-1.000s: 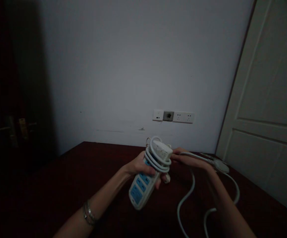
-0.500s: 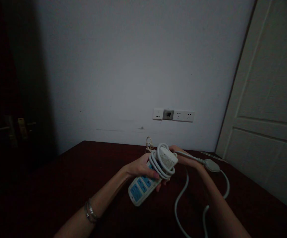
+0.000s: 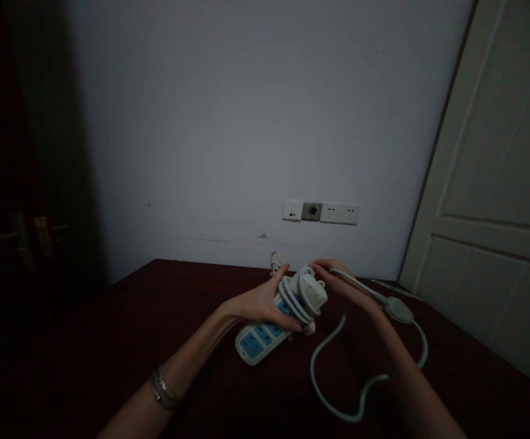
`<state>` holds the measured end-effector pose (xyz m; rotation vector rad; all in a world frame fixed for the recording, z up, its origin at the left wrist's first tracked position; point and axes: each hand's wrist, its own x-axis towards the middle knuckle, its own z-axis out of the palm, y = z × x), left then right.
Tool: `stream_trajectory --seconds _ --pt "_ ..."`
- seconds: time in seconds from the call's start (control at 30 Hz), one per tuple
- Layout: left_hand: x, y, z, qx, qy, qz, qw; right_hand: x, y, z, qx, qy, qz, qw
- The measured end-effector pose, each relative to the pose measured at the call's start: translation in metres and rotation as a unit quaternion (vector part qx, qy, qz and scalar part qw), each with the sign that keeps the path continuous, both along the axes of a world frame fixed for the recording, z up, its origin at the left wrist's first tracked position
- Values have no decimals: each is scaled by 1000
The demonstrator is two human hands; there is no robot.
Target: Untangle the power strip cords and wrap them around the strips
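A white power strip (image 3: 252,345) with blue sockets is tilted in front of me, its far end wrapped in several turns of white cord (image 3: 296,300). A white adapter-like block (image 3: 316,291) sits at that wrapped end. My left hand (image 3: 267,305) grips the strip around its middle, thumb across the top. At the far side, my right hand (image 3: 333,277) is curled by the block and the cord; its fingertips are partly hidden. From there the loose cord runs right to a white plug (image 3: 398,310) beside my right forearm.
A dark red table (image 3: 191,378) lies below, with a slack loop of cord on it. Thin pale wire (image 3: 274,261) rises behind the strip. Wall sockets (image 3: 340,213) are on the wall behind; a pale door (image 3: 497,201) stands at right.
The strip has turned slightly flatter, its near end rising. My right hand has come further into view above the block. The slack cord and plug have shifted.
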<state>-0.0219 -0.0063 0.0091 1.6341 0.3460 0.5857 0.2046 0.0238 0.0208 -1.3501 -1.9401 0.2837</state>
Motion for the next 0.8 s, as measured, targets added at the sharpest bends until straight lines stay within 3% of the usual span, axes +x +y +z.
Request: stream_trajectory --seconds 0.1,0.27,0.43,0.57,0.8 --pt "3 1 3 -12 12 -42 999 0 1 0 21 8 -17 1000" --pt "6 3 6 54 82 -64 993 -8 -5 3 16 -7 -12 1000" --pt "10 2 -2 125 135 -31 983 -12 -11 6 11 -47 3 999" --pt "17 4 -15 204 206 24 957 -17 -22 13 18 -94 17 995" --pt "20 13 -27 272 203 100 935 -44 -55 28 20 -123 32 992"
